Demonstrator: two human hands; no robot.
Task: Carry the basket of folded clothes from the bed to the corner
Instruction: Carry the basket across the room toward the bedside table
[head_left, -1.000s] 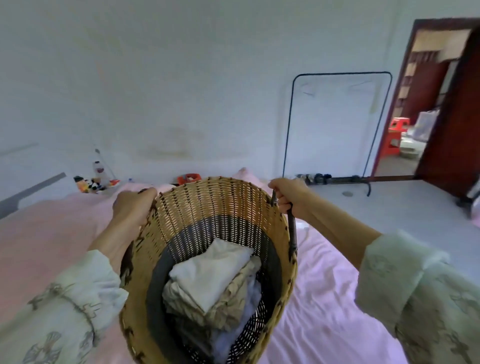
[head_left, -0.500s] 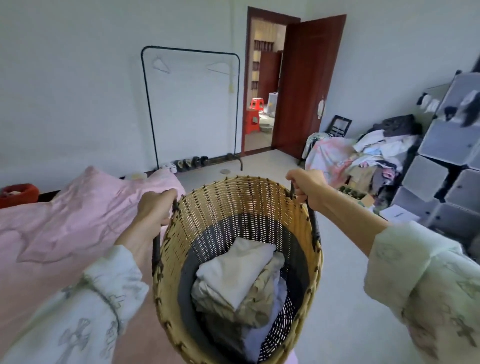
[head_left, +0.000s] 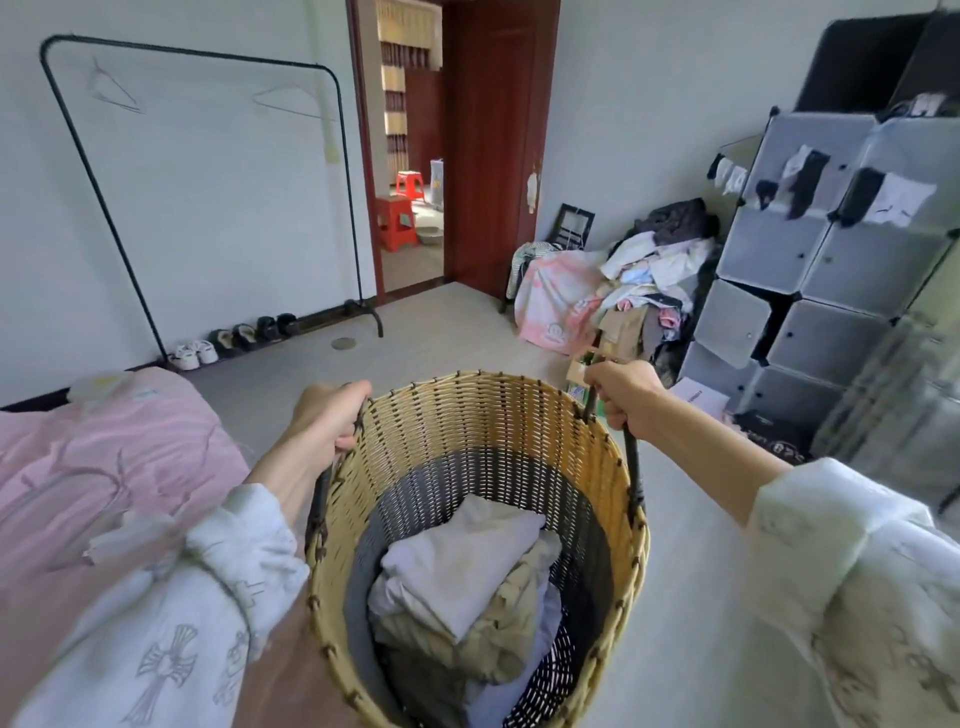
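A round woven basket (head_left: 467, 415), tan at the rim and black lower down, hangs in front of me above the floor. Folded clothes (head_left: 462, 566), white on top of beige and pale blue, lie stacked inside it. My left hand (head_left: 327, 415) grips the dark handle on the basket's left rim. My right hand (head_left: 621, 389) grips the dark handle on its right rim. The pink bed (head_left: 98, 467) lies to my left, beside the basket.
A black clothes rack (head_left: 332, 104) with shoes (head_left: 234, 338) under it stands at the far wall. The open doorway (head_left: 410, 156) and brown door sit ahead. A clothes pile (head_left: 623, 291) and grey cube shelves (head_left: 831, 260) fill the right side. Bare floor (head_left: 441, 338) lies ahead.
The view has swung right, away from the bed toward the doorway and the shelves. The basket has left the bed and now hangs over the floor, both hands still on its handles.
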